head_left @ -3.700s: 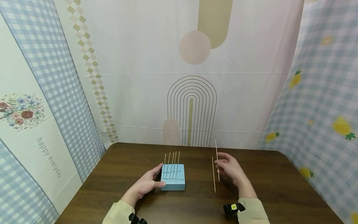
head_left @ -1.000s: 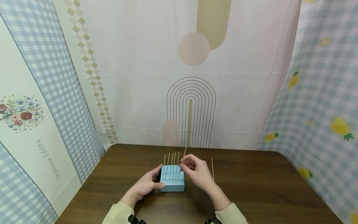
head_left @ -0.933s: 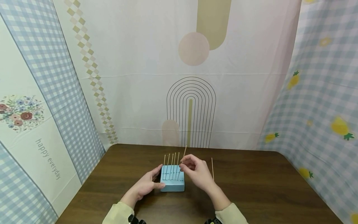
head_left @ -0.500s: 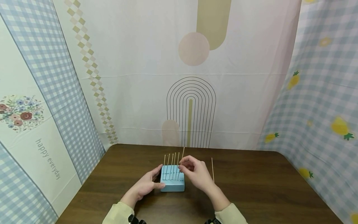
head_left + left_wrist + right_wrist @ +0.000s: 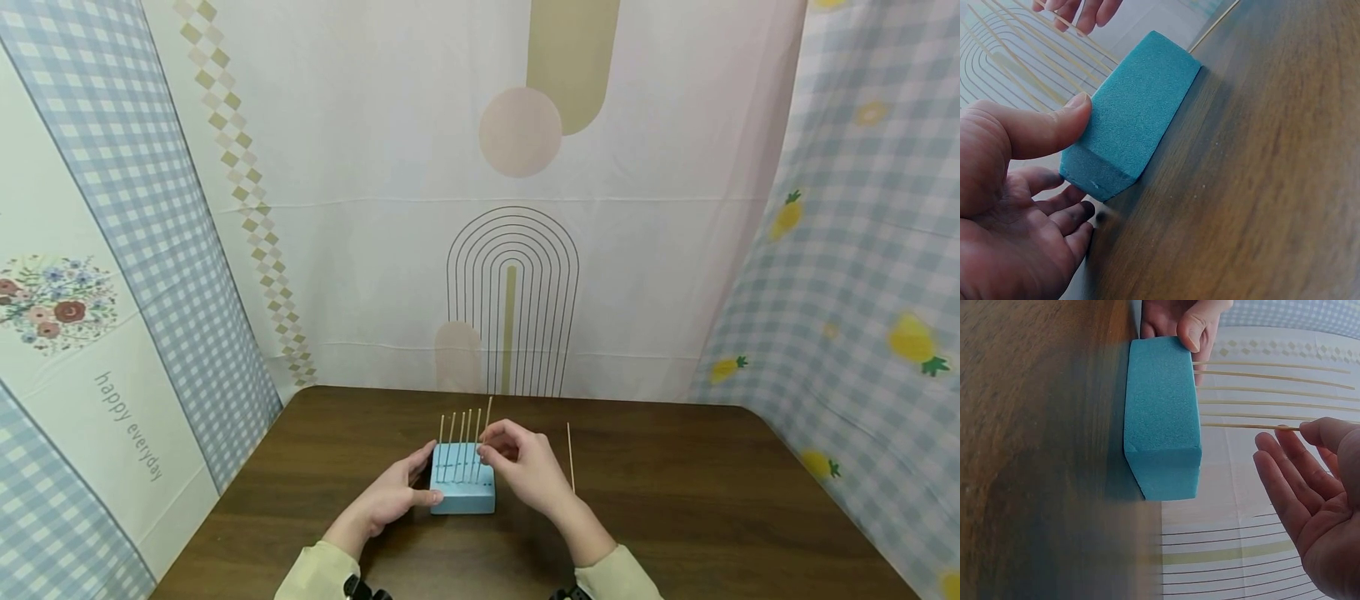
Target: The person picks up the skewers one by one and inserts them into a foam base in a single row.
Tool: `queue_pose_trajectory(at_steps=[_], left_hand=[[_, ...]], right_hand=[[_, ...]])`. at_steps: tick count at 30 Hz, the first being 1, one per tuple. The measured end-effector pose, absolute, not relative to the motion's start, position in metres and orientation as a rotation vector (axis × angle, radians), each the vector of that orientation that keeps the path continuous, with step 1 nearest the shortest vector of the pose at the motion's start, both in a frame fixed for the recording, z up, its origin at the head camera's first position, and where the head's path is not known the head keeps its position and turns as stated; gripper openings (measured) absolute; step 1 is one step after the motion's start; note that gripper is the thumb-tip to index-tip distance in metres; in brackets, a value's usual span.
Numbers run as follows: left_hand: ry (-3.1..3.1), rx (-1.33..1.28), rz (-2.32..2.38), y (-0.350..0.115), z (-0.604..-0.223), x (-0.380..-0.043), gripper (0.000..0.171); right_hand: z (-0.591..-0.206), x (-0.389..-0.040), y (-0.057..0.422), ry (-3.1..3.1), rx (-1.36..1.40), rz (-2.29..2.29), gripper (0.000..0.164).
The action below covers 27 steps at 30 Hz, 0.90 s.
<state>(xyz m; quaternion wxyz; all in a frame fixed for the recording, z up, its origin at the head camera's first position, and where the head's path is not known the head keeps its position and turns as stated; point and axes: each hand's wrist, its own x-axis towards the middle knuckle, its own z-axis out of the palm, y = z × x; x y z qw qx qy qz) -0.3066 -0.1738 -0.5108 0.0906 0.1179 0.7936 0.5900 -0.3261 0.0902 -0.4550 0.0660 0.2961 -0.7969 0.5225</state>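
Note:
A light blue foam block (image 5: 462, 500) sits on the table, with several thin wooden skewers (image 5: 1272, 377) standing in a row in its top. My left hand (image 5: 393, 493) grips the block's left side, thumb (image 5: 1054, 128) on the near face and fingers round behind. Over the block's right part, my right hand (image 5: 527, 471) pinches another skewer (image 5: 1241, 425) between thumb and index finger. That skewer is nearly upright, its lower end meeting the block's top at the row's right end; how deep it goes cannot be seen. The right hand's other fingers are loosely spread.
A loose skewer (image 5: 571, 454) lies on the brown wooden table (image 5: 697, 492) to the right, its near end by the right forearm. Patterned cloths (image 5: 375, 275) hang behind and on both sides. Small dark holes (image 5: 488, 483) show in the block's near right top.
My right hand has carried its skewer leftward from beside the loose one to the block. During the last second it tilted more upright and sank slightly. The left hand keeps its grip.

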Motion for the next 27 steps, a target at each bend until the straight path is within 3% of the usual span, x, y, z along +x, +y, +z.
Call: queue_pose_trajectory(at_steps=[27], left_hand=[[2.379, 0.337, 1.738, -0.1739, -0.5067, -0.3046, 0.094]], right_hand=[[-0.4636, -0.3253, 0.0840, -2.518, 0.858, 1.501, 0.007]])
